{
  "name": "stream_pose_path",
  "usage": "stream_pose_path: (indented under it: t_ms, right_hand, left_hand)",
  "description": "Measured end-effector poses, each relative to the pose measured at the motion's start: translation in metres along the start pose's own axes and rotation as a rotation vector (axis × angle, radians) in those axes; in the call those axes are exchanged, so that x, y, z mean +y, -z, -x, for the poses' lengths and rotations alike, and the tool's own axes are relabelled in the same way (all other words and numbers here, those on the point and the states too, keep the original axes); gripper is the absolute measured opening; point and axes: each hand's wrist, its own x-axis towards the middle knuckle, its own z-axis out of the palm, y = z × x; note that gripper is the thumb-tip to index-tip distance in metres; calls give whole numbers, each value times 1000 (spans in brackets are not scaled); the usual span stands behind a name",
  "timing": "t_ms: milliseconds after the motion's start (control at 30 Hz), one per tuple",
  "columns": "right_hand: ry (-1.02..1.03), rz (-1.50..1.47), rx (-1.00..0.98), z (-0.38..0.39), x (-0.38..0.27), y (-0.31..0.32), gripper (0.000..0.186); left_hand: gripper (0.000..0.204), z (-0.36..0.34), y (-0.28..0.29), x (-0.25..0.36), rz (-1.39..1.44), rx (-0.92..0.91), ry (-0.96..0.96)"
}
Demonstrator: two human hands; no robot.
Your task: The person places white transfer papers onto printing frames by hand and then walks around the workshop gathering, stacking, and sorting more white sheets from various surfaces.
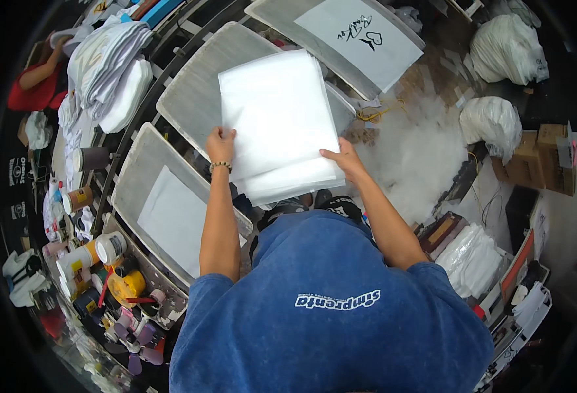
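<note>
A stack of thin white sheets (275, 111), slightly fanned along its lower end, is held up in front of me over a grey flat board (190, 98). My left hand (220, 145) grips the left edge, a beaded bracelet on that wrist. My right hand (339, 157) is closed on the lower right edge, thumb on top. At the lower left, another grey board (131, 170) bears a white sheet (170, 209). At the top, a third board (269, 12) bears a sheet (328, 33) with black lettering and a heart.
Folded white fabric (108, 62), several paint tubs (108, 249) line the left. A person in red (30, 92) works at upper left. At right are bagged bundles (501, 52), cardboard boxes (531, 164), wrapped white stacks (465, 259) and a cloudy white mass (413, 150) over the floor.
</note>
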Motion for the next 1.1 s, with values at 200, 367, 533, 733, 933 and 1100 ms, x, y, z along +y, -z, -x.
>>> stream_pose_path:
  t_ms: [200, 367, 533, 733, 933, 1100]
  right_hand:
    - [41, 91, 84, 8, -6, -10, 67]
    - [132, -65, -10, 15, -3, -4, 82]
    - [105, 45, -149, 8, 31, 27, 67]
    - [216, -196, -179, -9, 90, 63, 45]
    - [218, -156, -111, 14, 92, 76, 43]
    - [203, -108, 59, 73, 108, 142, 42]
  left_hand:
    - [12, 6, 24, 35, 6, 295, -311]
    - [15, 48, 70, 123, 184, 270, -897]
    - [17, 88, 99, 158, 460, -89, -511]
    - [30, 67, 12, 138, 316, -559, -488]
    - [24, 73, -38, 182, 214, -488, -276]
    - [21, 154, -11, 248, 74, -426, -1032]
